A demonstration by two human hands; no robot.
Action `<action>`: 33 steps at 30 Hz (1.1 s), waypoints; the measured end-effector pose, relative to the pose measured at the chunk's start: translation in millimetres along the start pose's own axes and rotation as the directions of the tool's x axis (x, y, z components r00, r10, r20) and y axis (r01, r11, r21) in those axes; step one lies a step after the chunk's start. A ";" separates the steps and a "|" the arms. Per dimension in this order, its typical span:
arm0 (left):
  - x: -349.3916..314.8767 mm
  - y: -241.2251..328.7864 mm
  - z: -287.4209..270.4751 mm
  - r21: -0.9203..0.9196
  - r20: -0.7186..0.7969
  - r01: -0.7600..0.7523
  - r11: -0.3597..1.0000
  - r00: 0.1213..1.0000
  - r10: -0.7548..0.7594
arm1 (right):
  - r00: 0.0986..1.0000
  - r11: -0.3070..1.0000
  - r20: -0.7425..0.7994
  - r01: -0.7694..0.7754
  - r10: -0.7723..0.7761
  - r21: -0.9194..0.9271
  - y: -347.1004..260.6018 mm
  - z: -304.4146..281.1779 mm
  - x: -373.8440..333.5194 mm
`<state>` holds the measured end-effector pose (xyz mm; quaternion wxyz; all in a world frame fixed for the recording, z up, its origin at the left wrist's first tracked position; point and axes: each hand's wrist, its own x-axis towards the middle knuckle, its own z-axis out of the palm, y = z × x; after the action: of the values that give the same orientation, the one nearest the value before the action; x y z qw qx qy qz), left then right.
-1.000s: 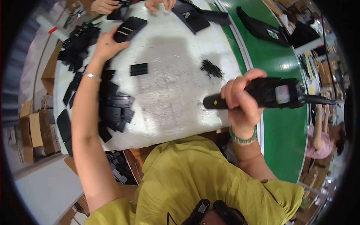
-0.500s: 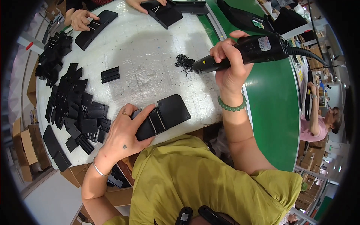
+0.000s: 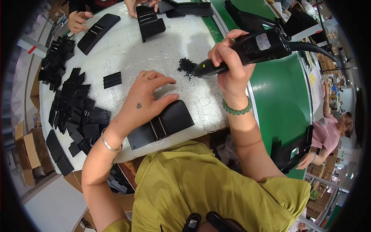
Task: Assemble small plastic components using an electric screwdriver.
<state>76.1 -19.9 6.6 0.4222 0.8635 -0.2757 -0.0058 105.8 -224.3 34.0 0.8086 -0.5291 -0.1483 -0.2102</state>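
Note:
My right hand (image 3: 234,65) is wrapped round a black corded electric screwdriver (image 3: 255,47). The tool tilts down to the left, its tip end at a small heap of black screws (image 3: 186,66). Over a flat black plastic panel (image 3: 177,119) hovers my left hand (image 3: 143,98), thumb and fingers apart with nothing between them. The panel lies near the table's front edge, with two thin bright strips across its middle; the left hand hides part of it. A small ribbed black piece (image 3: 112,80) rests by itself to the left of the screws.
Black plastic parts (image 3: 77,112) are heaped on the left of the white-covered table (image 3: 131,54). Across it, another person's hands (image 3: 78,22) are near more black panels (image 3: 98,33). A green conveyor belt (image 3: 270,100) runs along the right, carrying a black part (image 3: 291,152) near another person.
My left hand has let go of the panel and moved up and right. The screwdriver has shifted slightly left. A black part has appeared on the belt, and the far person's hands have moved.

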 end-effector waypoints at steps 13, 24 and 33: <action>37.2 -6.5 28.8 0.010 -0.059 -0.046 0.999 0.997 0.046 | 0.997 0.981 0.046 0.048 -0.058 0.187 -29.1 0.8 -6.6; 34.0 -4.5 24.8 0.085 -0.143 -0.216 0.973 0.963 0.227 | 0.977 0.969 0.154 0.110 -0.146 0.220 -47.4 5.6 -8.3; 21.5 6.4 14.7 -0.031 -0.158 -0.175 0.984 0.973 0.168 | 0.949 0.974 0.280 0.087 -0.146 0.211 -51.9 14.2 -12.9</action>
<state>87.7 -44.0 6.7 0.4606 0.8246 -0.3154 0.0916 68.6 -227.1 74.9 0.8118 -0.4624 -0.3180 -0.1612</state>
